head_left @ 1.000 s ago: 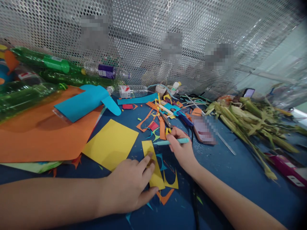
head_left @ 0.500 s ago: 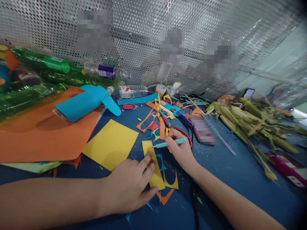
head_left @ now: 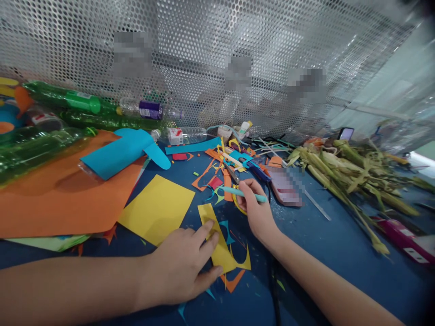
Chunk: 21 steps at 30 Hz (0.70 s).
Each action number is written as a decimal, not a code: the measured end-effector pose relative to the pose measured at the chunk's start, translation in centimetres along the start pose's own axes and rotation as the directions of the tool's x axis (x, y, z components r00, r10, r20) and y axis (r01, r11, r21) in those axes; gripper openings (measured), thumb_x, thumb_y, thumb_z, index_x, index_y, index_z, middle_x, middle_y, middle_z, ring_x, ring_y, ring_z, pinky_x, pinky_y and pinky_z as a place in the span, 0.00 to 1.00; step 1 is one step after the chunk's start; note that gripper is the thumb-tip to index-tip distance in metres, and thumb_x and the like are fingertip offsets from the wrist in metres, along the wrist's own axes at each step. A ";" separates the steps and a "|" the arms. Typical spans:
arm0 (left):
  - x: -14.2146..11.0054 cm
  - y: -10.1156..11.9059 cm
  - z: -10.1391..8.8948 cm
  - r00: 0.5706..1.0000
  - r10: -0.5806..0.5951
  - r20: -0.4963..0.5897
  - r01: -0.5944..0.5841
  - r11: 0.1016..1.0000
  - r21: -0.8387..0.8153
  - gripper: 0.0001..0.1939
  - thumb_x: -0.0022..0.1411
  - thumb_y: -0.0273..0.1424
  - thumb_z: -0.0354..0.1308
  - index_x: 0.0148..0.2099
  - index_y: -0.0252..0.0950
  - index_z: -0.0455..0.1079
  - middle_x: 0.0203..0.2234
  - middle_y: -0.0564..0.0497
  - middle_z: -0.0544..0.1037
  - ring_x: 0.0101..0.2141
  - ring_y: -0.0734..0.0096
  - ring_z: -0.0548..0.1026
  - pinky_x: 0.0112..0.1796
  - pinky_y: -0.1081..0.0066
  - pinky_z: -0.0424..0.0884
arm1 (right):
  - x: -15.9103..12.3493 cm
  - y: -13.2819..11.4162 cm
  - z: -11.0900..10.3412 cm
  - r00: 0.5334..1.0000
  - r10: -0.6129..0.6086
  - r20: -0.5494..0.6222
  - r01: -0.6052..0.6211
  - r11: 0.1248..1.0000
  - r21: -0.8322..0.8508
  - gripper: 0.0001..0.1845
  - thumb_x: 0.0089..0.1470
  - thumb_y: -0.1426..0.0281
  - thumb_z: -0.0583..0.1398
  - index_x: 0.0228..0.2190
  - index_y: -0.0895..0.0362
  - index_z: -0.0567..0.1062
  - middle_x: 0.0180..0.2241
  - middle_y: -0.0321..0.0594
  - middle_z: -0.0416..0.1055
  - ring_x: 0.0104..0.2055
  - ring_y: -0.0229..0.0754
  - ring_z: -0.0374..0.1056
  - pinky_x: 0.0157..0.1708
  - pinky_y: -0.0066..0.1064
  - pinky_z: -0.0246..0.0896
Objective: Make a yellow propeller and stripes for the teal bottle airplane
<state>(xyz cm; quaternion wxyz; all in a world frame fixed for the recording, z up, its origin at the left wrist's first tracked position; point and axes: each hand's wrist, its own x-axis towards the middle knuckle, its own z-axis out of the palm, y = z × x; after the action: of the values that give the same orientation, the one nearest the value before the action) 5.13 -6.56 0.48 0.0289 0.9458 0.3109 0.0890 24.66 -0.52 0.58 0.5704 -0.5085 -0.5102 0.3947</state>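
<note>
My left hand (head_left: 183, 265) lies flat on a narrow yellow paper strip (head_left: 215, 237) on the blue table (head_left: 322, 244), fingers stretched out and pressing it down. My right hand (head_left: 256, 208) is closed around a teal pen (head_left: 242, 194), held just beyond the strip's far end, with its tip pointing left over the colored scraps. A yellow-handled pair of scissors (head_left: 234, 181) lies right under that hand. Small cut-out shapes in blue, yellow and orange lie around the strip.
A larger yellow sheet (head_left: 157, 209), a big orange sheet (head_left: 57, 194) and a blue paper-wrapped bottle (head_left: 118, 151) lie to the left. Green plastic bottles (head_left: 64, 97) line the perforated metal screen (head_left: 217, 45). Corn husks (head_left: 353, 174) pile up on the right.
My right hand has lifted the pen up and away from the strip's top edge, toward the scissors. My left hand has stayed on the strip.
</note>
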 end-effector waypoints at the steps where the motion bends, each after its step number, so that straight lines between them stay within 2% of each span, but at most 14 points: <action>1: 0.0 0.0 0.1 1.000 0.001 -0.010 -0.001 1.000 -0.001 0.26 0.63 0.43 0.41 0.55 0.32 0.61 0.53 0.36 0.66 0.33 0.56 0.76 0.30 0.57 0.74 | 0.0 -0.1 0.0 1.000 0.003 0.008 -0.003 1.000 -0.004 0.12 0.54 0.63 0.55 0.24 0.54 0.62 0.15 0.27 0.56 0.16 0.30 0.49 0.15 0.23 0.42; 8: -0.2 -0.1 0.2 0.991 0.041 -0.126 -0.044 0.999 -0.025 0.24 0.62 0.42 0.43 0.55 0.32 0.61 0.48 0.36 0.70 0.33 0.56 0.76 0.29 0.57 0.74 | -0.2 -0.3 0.1 0.998 0.002 0.055 -0.002 1.000 -0.003 0.12 0.53 0.61 0.56 0.25 0.55 0.63 0.15 0.27 0.57 0.17 0.31 0.49 0.15 0.23 0.42; 11: -0.2 -0.1 0.1 0.983 0.048 -0.175 -0.054 0.998 -0.034 0.20 0.62 0.38 0.44 0.50 0.31 0.64 0.45 0.36 0.71 0.34 0.56 0.76 0.30 0.57 0.74 | -0.1 -0.3 0.1 0.997 -0.010 0.078 0.009 1.000 0.014 0.12 0.53 0.61 0.56 0.25 0.54 0.63 0.16 0.27 0.57 0.17 0.31 0.50 0.15 0.23 0.43; 14: -0.2 -0.1 -0.1 0.990 0.037 -0.138 -0.043 0.998 -0.041 0.20 0.62 0.38 0.44 0.48 0.32 0.66 0.48 0.34 0.69 0.34 0.56 0.75 0.31 0.57 0.74 | -0.1 -0.2 0.0 0.995 -0.012 0.096 0.011 1.000 0.019 0.12 0.53 0.60 0.56 0.25 0.54 0.63 0.16 0.27 0.57 0.17 0.31 0.50 0.15 0.24 0.42; 21: 0.0 -0.2 0.0 0.998 0.027 -0.056 -0.028 0.999 -0.025 0.23 0.63 0.42 0.41 0.52 0.35 0.65 0.50 0.35 0.67 0.37 0.54 0.74 0.33 0.55 0.73 | -0.1 -0.2 0.0 0.995 -0.013 0.101 0.011 1.000 0.020 0.12 0.54 0.60 0.56 0.25 0.55 0.63 0.16 0.27 0.57 0.17 0.31 0.50 0.16 0.23 0.42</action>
<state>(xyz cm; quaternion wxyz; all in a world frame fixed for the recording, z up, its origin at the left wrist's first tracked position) 4.98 -6.43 0.50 0.0313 0.9467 0.2974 0.1197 24.63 -0.60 0.74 0.5512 -0.4792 -0.5377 0.4212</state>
